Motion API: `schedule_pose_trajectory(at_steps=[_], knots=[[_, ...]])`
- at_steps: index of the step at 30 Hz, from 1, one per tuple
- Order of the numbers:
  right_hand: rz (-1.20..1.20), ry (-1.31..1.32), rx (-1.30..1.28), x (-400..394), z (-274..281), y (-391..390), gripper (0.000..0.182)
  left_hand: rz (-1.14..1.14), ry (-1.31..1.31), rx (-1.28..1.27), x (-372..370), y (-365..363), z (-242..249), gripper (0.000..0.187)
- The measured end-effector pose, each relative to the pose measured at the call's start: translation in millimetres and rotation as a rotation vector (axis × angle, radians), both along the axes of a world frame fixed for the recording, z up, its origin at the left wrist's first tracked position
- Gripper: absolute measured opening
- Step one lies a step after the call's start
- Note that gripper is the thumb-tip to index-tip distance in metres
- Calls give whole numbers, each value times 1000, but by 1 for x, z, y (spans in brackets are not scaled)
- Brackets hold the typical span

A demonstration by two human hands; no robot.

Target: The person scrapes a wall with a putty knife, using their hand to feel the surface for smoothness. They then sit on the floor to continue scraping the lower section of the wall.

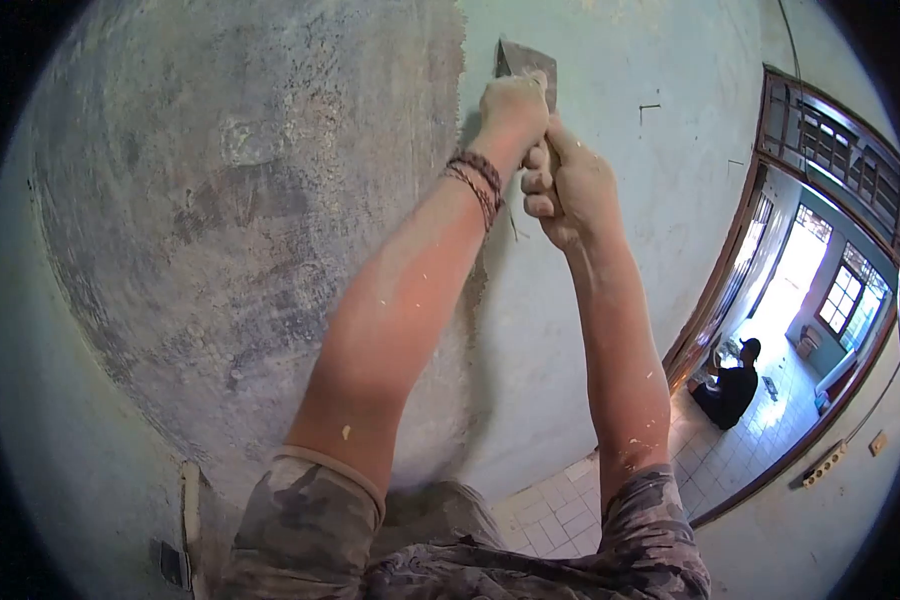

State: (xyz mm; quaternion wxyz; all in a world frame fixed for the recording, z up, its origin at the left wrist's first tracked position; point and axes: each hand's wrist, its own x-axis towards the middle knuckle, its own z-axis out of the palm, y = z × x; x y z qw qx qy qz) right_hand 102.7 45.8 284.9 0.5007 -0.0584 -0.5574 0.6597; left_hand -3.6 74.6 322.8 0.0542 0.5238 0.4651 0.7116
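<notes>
A scraper with a flat, wide metal blade (532, 68) is raised against the wall, its blade over the pale green paint (610, 250). My left hand (513, 108) is closed around the upper part of the scraper, close to the blade. Just below it, my right hand (582, 190) wraps its fingers round the handle, which is mostly hidden by both hands. Left of the blade, the paint ends in a ragged edge, and the wall beyond is a rough, mottled grey patch (260, 210). Braided bracelets (478, 185) circle my left wrist, and pale flecks dot both forearms.
At the right, a wooden-framed doorway (715, 270) opens onto a bright tiled room, where a person in dark clothes (732, 385) sits on the floor. A power strip (825, 466) hangs on the wall at lower right. Floor tiles (555, 510) show below me.
</notes>
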Motion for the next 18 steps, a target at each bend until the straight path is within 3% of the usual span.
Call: schedule_pose_trajectory(at_steps=[2,3,5,8,9,11,14,16,18], knots=[[-32,-56,48,10,-24,-6,23,29,-3,-12,0,9,-26,40],[-64,-143,13,16,-38,-14,23,76,128,91,-9,28,-52,41],[-122,-223,-32,20,-45,-20,23,48,26,113,4,9,-65,39],[-112,-148,115,10,-1,-10,22,229,259,182,-5,19,-5,34],[-2,-96,139,6,19,2,21,295,335,207,-5,15,14,32],[-15,-77,105,4,44,-3,20,-68,-189,-22,9,-17,54,33],[-22,-98,116,12,36,1,18,-100,-251,-16,17,-14,39,33],[-61,-181,93,22,15,-4,20,-29,-170,34,5,21,17,36],[-82,-203,77,24,17,-14,20,25,-250,128,13,11,8,37]])
